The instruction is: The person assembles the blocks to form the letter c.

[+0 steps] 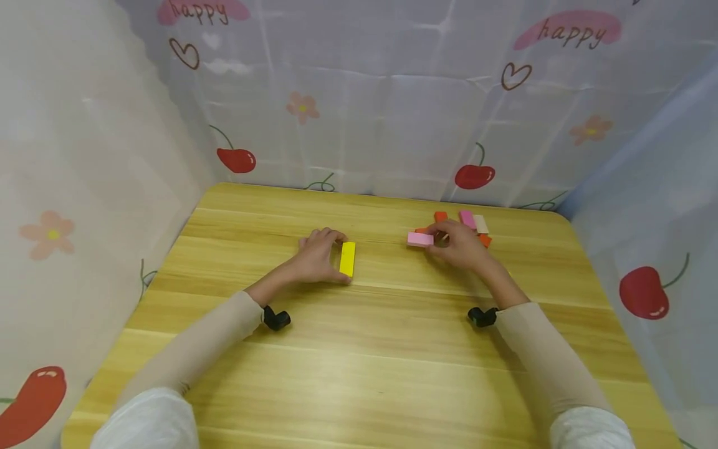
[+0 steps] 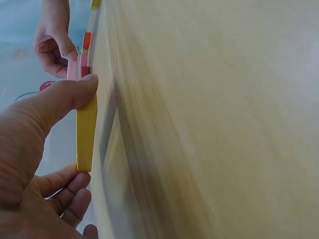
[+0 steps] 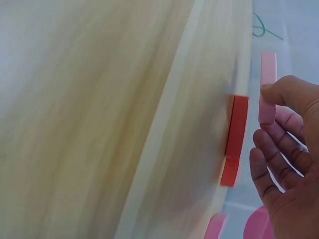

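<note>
Pinching one yellow block (image 1: pixel 347 259) in my left hand (image 1: pixel 316 257) | right hand (image 1: pixel 459 244) fingers clamped on one pink block (image 1: pixel 420 239) | five loose blocks (image 1: pixel 469 219) beyond my right fingers

You have a light wooden table (image 1: pixel 370 362) with rounded corners. A flat yellow block (image 1: pixel 348 258) lies on it. Off to the right sits a small bunch of pink, orange and cream blocks (image 1: pixel 473 226).

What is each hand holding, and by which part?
Left hand pinches the yellow block by its two ends; right hand pinches the pink block at one end.
</note>
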`<state>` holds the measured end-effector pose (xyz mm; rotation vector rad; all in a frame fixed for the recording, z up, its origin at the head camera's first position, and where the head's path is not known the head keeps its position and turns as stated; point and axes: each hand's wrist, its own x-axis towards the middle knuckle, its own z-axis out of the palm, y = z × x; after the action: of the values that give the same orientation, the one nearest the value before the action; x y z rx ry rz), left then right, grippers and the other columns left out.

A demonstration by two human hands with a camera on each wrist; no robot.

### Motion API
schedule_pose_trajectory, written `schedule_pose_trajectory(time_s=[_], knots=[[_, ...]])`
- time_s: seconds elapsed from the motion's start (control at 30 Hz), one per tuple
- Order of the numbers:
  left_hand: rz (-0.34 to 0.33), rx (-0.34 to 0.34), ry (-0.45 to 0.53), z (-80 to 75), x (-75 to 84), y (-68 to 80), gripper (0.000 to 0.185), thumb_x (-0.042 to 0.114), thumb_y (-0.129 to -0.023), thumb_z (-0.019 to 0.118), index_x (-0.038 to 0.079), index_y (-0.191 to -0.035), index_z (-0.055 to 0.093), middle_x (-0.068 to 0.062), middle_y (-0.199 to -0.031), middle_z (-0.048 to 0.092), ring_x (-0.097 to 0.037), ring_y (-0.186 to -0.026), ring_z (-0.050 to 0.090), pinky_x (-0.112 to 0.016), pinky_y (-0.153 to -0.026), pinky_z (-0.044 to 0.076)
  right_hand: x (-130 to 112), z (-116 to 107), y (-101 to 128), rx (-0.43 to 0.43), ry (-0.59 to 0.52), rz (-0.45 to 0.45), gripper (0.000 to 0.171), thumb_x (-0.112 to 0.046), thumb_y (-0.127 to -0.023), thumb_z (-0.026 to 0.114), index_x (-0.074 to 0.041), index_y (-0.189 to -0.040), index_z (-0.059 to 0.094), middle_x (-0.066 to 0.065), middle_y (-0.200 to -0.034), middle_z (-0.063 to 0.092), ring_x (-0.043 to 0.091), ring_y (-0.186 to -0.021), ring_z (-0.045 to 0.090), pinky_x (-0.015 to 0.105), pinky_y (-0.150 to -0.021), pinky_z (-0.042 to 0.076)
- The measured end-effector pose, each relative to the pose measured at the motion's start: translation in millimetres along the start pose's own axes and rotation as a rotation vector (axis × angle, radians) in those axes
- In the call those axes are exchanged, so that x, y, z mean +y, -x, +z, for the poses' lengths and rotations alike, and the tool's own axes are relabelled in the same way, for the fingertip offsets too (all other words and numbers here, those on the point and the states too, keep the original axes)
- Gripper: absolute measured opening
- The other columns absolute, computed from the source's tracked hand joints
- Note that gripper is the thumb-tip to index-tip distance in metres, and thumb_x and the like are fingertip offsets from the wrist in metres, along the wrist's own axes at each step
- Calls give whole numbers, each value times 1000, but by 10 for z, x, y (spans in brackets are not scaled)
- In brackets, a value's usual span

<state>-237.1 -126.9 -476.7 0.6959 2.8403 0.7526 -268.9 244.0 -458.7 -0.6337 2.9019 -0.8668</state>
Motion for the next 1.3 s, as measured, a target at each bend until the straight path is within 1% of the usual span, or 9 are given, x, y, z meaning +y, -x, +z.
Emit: schedule_pose_trajectory(time_s=[0.23,0.47,0.6,0.77,0.87,1.0,1.13,1.3], knots=[[5,7,10,-63,-133,120,96,65,-59,85,20,-136,49,1,-129,52,-23,-116,42,-48,-91,24,-96,95,-128,-34,3,-19,33,-23,-86,76,-14,-116,67,5,-109,67,21,-100,61,42,-92,52],[6,5,7,-139,-249,198,96,64,-59,86,21,-135,48,2,-127,52,-23,-119,41,-50,-95,24,-162,161,-200,-59,-11,-44,33,-25,-86,76,-14,-115,66,4,-108,65,22,-98,60,41,-91,52],[7,-4,-4,-176,-310,234,97,65,-58,86,20,-136,48,1,-128,53,-23,-120,41,-50,-97,25,-188,182,-228,-56,-17,-52,32,-24,-85,77,-14,-114,67,3,-108,65,23,-98,60,42,-91,52],[17,-19,-3,-204,-377,276,98,66,-58,86,21,-136,48,2,-130,54,-23,-121,41,-48,-94,25,-200,224,-260,-56,-18,-85,30,-23,-86,76,-15,-113,67,3,-105,66,22,-95,60,40,-87,52],[23,-25,4,-220,-407,299,98,66,-58,86,20,-137,49,2,-130,54,-23,-121,41,-48,-93,24,-216,254,-273,-64,-18,-102,30,-24,-86,76,-15,-114,67,3,-106,66,21,-95,60,39,-87,52],[20,-23,9,-230,-448,320,98,65,-59,86,21,-137,48,3,-130,53,-22,-121,41,-47,-93,23,-238,289,-292,-72,-15,-118,31,-25,-86,76,-15,-114,68,3,-107,66,20,-94,59,38,-87,51],[16,-17,0,-223,-495,327,98,66,-58,85,22,-137,48,5,-129,53,-21,-120,41,-44,-91,24,-248,319,-319,-78,-7,-124,31,-27,-86,77,-18,-114,68,0,-107,65,18,-93,57,36,-85,49],[15,-17,-1,-215,-544,332,99,68,-57,85,23,-137,48,5,-130,53,-21,-119,40,-44,-90,24,-274,342,-359,-84,7,-132,31,-27,-86,76,-18,-115,66,-1,-106,65,17,-94,58,36,-86,49]])
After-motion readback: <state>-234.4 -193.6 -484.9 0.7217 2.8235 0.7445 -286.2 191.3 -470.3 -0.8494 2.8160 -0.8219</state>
